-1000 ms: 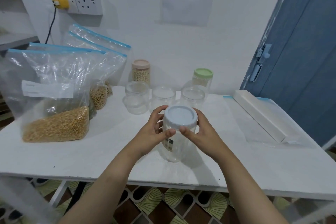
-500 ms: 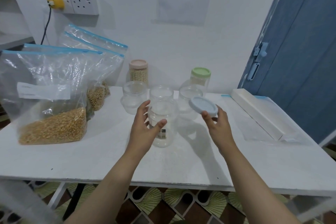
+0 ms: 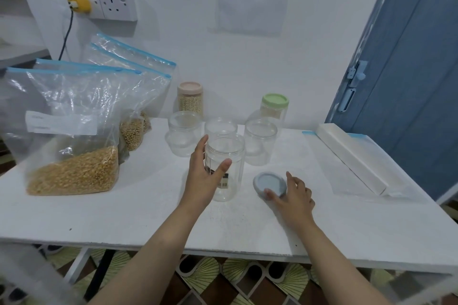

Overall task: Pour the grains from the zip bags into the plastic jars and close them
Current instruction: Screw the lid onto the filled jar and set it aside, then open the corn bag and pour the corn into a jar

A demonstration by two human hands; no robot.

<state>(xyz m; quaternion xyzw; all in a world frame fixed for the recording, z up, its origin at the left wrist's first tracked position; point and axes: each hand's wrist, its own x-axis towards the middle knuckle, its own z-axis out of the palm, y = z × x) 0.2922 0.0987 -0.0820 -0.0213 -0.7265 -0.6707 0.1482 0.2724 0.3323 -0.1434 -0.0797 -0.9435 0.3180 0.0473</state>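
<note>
- Where the white bench (image 3: pixel 138 208) meets the wall on the left, a large clear zip bag with a blue seal (image 3: pixel 62 131) stands upright, its bottom filled with yellow grains and a white label on its front.
- Behind it, further clear blue-sealed zip bags (image 3: pixel 133 96) lean against the wall; one of them holds pale round beans.
- A beige-lidded plastic jar of pale grains (image 3: pixel 190 99) stands at the wall, closed.
- In front of it, three clear empty plastic jars (image 3: pixel 184 132) without lids stand in a row.
- The left hand (image 3: pixel 202 178) curls around the side of a clear open plastic jar with a barcode label (image 3: pixel 226 168): thumb in front, fingers behind. The jar stands upright on the bench, just in front of the row.
- A round grey-blue plastic lid (image 3: pixel 269 183) lies on the bench just right of that jar, apart from it.
- The right hand (image 3: pixel 293 195) pinches the lid at its rim, thumb on the near edge and a finger on the far side.
- A green-lidded clear plastic jar (image 3: pixel 274 109) stands closed at the wall, behind the rightmost empty jar.
- On the right end of the bench, a long white box (image 3: pixel 352 161) lies on a flat empty zip bag (image 3: pixel 342 176).
- A blue door (image 3: pixel 409 82) stands beyond the bench.
</note>
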